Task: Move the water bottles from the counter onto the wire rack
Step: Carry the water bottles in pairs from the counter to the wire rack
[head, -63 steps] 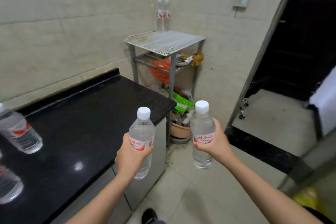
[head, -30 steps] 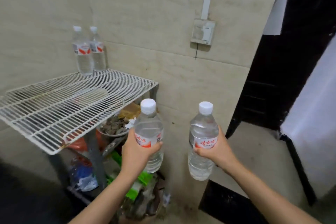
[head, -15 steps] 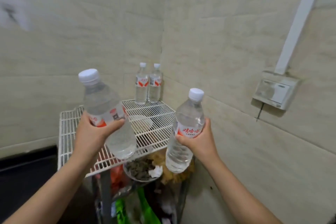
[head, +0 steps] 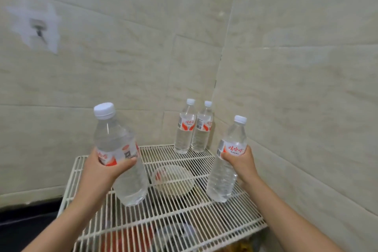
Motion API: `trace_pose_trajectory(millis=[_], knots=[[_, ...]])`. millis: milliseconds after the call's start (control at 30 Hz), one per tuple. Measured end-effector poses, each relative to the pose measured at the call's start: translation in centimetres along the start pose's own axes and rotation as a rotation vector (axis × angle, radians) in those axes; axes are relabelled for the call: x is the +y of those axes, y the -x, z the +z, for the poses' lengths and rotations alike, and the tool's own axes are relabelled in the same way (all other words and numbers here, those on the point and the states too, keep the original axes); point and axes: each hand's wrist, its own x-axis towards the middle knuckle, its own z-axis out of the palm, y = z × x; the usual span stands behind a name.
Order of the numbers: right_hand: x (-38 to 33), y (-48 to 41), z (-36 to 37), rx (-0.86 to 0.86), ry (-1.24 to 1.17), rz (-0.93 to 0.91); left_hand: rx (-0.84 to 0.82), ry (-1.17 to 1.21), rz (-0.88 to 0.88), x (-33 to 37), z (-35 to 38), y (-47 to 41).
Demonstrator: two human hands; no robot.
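Four clear water bottles have white caps and red-and-white labels. The back-left bottle (head: pixel 184 129) and the back-right bottle (head: pixel 202 132) stand upright, touching, in the white wire rack's (head: pixel 184 217) far corner. The left hand (head: pixel 104 170) grips the left bottle (head: pixel 114 139), tilted, above the rack. The right hand (head: pixel 241 161) grips the right bottle (head: pixel 222 182), leaning slightly.

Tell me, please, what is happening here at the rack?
A person is at the wire rack with water in both hands: the left hand grips a tilted bottle, the right hand a nearly upright bottle. Neither appears set down yet. Two more bottles stand side by side in the rack's back corner.
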Motion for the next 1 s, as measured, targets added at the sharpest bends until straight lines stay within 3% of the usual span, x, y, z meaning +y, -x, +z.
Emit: trace_pose_trajectory(millis=[233,500,833,1000], knots=[[1.7,-7.5,2.5,-0.065,0.064,-0.022,0.055,-0.122,-0.077,-1.0,-0.5,-3.3],[3.3,-14.4,5.0,-0.158,-0.032,-0.044,0.179,-0.204,-0.110,-2.1,2.2,-5.1],[5.1,-17.4,5.3,-0.343,-0.048,-0.060,0.157,-0.270,-0.140,-3.2,13.1,-8.4],[5.3,-17.1,4.9,-0.295,0.045,-0.122,0.164,-0.255,-0.130,-4.6,20.0,-10.4]])
